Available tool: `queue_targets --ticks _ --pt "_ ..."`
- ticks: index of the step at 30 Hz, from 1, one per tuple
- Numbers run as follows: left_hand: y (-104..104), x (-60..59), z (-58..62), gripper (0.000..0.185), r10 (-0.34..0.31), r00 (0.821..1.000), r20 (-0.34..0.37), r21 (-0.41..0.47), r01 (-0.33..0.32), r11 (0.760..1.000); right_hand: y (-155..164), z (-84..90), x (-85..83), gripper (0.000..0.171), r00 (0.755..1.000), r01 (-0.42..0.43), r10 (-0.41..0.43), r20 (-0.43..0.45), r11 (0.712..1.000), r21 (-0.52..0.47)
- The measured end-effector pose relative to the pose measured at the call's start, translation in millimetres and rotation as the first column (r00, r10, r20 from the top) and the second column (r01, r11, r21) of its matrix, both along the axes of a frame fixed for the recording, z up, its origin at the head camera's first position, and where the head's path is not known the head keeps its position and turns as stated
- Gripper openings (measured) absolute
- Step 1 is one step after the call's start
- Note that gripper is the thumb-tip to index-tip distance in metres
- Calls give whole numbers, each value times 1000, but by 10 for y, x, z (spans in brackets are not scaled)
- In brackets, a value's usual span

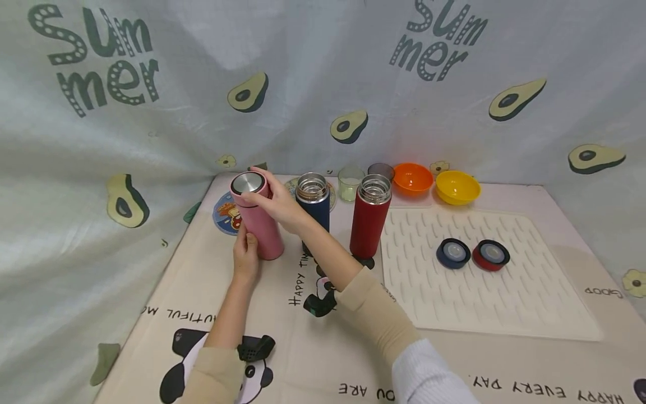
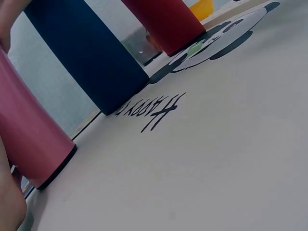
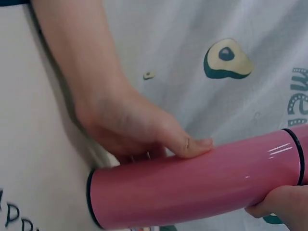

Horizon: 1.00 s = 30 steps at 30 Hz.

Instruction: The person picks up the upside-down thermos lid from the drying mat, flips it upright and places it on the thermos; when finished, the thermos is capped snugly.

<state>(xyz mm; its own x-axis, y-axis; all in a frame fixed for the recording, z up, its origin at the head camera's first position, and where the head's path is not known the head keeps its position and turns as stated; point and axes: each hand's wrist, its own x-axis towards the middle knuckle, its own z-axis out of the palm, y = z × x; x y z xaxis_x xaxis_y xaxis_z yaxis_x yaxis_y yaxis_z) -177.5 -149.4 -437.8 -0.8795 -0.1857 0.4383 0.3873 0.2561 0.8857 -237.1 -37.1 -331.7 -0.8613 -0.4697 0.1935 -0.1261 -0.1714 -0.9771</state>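
A pink thermos [image 1: 264, 233] stands upright at the left of the table, its lid [image 1: 248, 182] with a silver top in place. Around the lower body curls my left hand [image 1: 245, 255], thumb along the near side. My right hand [image 1: 282, 206] reaches across from the right and grips the lid between thumb and fingers. In the right wrist view the left hand [image 3: 134, 122] holds the pink body, and the right thumb [image 3: 284, 204] shows near the dark ring below the lid. Close beside stands a lidless blue thermos [image 1: 316, 212], partly behind my right forearm.
A lidless red thermos [image 1: 368, 227] stands right of the blue one. On a ribbed white mat [image 1: 504, 306] lie a blue lid [image 1: 453, 255] and a red lid [image 1: 490, 256]. Glass cups [image 1: 349, 184], an orange bowl [image 1: 413, 180] and a yellow bowl [image 1: 457, 188] line the back edge.
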Motion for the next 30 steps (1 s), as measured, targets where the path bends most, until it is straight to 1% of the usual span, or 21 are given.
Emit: queue_targets --ticks 3,5,7,8,10,12,14,17,18,21,23,25,27,30 --pt "-17 13 -9 62 3 1000 10 8 -3 1000 -33 -38 3 58 998 47 -48 -32 999 -27" --pt "-16 20 -12 64 0 1000 15 14 0 1000 -57 -50 14 59 993 104 -104 -63 995 -7" --pt "-13 18 -16 66 -2 1000 12 26 1 1000 -75 -51 19 60 987 138 -137 -79 990 10" --pt "-12 17 -16 66 -1 1000 7 30 1 1000 -79 -44 22 61 987 137 -135 -84 991 12" --pt "-15 9 -18 66 -4 1000 -3 32 4 999 -77 -27 23 63 992 111 -110 -67 994 15" --pt "-54 -57 -109 68 -7 1000 -11 34 8 999 -67 -11 24 63 997 70 -70 -34 998 -10" --pt "-90 -111 -184 68 -18 1000 -7 33 18 999 -57 -4 17 62 999 47 -47 -12 999 -22" --pt "-126 -149 -228 68 -27 1000 -3 43 27 999 -60 -7 2 58 999 49 -49 0 998 -49" --pt "-113 -124 -187 66 -26 1000 -3 44 26 999 -68 -8 -1 57 998 63 -64 -7 997 -48" --pt "-76 -54 -73 65 -34 999 -11 55 35 998 -90 -5 1 60 992 121 -121 -45 993 3" --pt "-54 -33 -40 65 -39 999 -8 55 39 998 -95 8 11 63 988 145 -143 -61 989 37" --pt "-47 -24 -25 64 -42 999 6 51 42 998 -92 25 25 60 991 133 -131 -40 990 49" --pt "-45 -18 -17 64 -42 999 25 47 41 998 -82 37 34 58 995 102 -102 0 994 43" --pt "-51 -14 -12 64 -47 998 42 46 45 998 -69 37 32 52 996 69 -68 55 998 -4"
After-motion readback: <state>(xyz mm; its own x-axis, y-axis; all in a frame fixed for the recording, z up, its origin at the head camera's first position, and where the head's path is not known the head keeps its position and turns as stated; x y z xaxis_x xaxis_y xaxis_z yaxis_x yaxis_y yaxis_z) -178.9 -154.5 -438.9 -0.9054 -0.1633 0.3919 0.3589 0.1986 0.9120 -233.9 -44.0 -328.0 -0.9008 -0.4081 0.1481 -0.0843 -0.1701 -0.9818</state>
